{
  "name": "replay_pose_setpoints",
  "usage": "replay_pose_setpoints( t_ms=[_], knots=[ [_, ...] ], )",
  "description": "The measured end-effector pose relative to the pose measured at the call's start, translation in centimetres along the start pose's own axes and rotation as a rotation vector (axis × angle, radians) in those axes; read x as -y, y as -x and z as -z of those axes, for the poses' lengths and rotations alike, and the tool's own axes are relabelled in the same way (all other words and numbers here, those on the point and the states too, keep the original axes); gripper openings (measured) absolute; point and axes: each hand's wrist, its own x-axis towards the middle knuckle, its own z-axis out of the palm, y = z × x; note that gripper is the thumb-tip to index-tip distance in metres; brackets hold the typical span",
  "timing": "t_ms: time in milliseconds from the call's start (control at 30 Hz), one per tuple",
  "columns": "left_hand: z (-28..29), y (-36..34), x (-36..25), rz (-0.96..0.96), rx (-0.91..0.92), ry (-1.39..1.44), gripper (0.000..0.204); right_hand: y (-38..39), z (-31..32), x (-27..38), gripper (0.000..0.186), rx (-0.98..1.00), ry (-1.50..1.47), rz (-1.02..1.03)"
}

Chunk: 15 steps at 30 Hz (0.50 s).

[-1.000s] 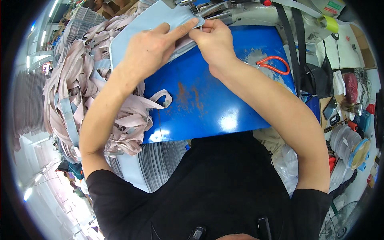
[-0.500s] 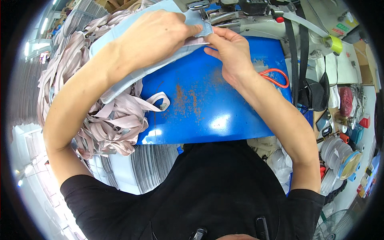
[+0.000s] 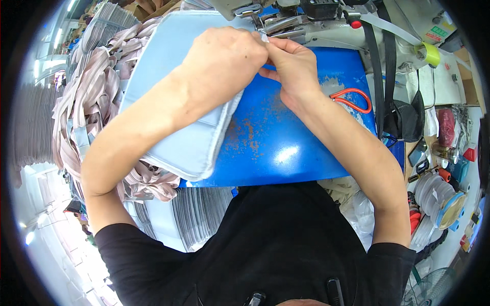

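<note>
Left hand (image 3: 224,64) is curled over a pale-blue padded cloth panel (image 3: 193,143); right hand (image 3: 295,66) pinched, grasps unclear. Green-and-red printed label (image 3: 436,33) is seen.

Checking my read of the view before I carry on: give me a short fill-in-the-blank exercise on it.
1. The pale-blue panel lies under the person's ____ forearm.
2. The glossy tabletop is coloured ____.
3. The red looped handle lies to the ____ of the panel.
4. The person's shirt is ____.

Missing words: left; blue; right; black.
</note>
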Motion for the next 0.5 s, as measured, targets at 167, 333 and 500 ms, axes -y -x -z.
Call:
replay_pose_setpoints(
  t_ms=[167, 333, 500],
  knots=[
    [-1.2, 0.1, -1.6, 0.115, -0.075, 0.041, 0.025, 0.1, 0.3, -0.2, 0.023, 0.018, -0.01, 0.015],
    [-2.7, -1.1, -3.4, 0.206, -0.214, 0.164, 0.019, 0.2, 1.3, -0.6, 0.027, 0.053, -0.045, 0.031],
    [-4.7, -1.5, -4.7, 0.393, -0.359, 0.308, 0.017, 0.8, 2.4, -0.2, 0.031, 0.133, -0.02, 0.036]
  ],
)
